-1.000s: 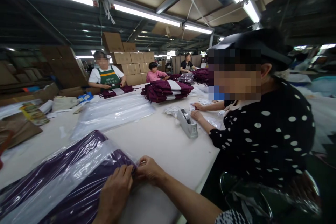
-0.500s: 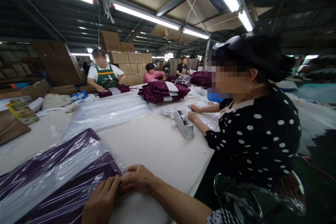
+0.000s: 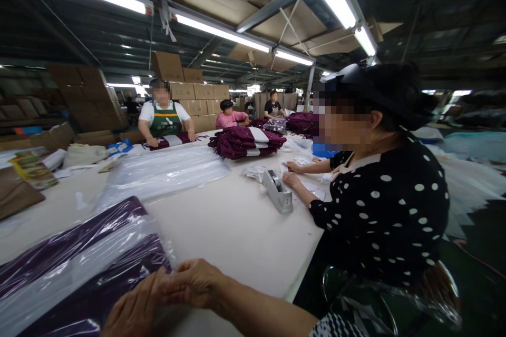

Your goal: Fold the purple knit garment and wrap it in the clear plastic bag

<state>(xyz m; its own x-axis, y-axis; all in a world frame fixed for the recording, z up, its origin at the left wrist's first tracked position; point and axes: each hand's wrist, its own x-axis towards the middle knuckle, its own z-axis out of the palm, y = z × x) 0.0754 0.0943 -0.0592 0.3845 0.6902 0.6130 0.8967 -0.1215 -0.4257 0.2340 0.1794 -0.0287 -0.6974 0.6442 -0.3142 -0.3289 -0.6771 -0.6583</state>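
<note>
A folded purple garment with a pale band lies inside a clear plastic bag (image 3: pixel 90 258) at the lower left of the table. At the bag's right edge my two hands meet. My right hand (image 3: pixel 193 281) pinches the edge of the plastic between thumb and fingers. My left hand (image 3: pixel 136 303) presses close against it, fingers together along the bag's edge; its fingertips are partly hidden, and whether they grip the plastic is hard to see.
A grey tape dispenser (image 3: pixel 278 191) stands ahead of my right hand, near a co-worker in a polka-dot top (image 3: pixel 387 205). Flat clear bags (image 3: pixel 169 171) lie beyond, with a stack of purple garments (image 3: pixel 247 142) behind. Another co-worker in a green apron (image 3: pixel 164 121) handles a garment.
Both my hands have shifted left and slightly down along with the bag's edge, and have drawn closer together. The far co-worker in the apron has moved their hands over the garment.
</note>
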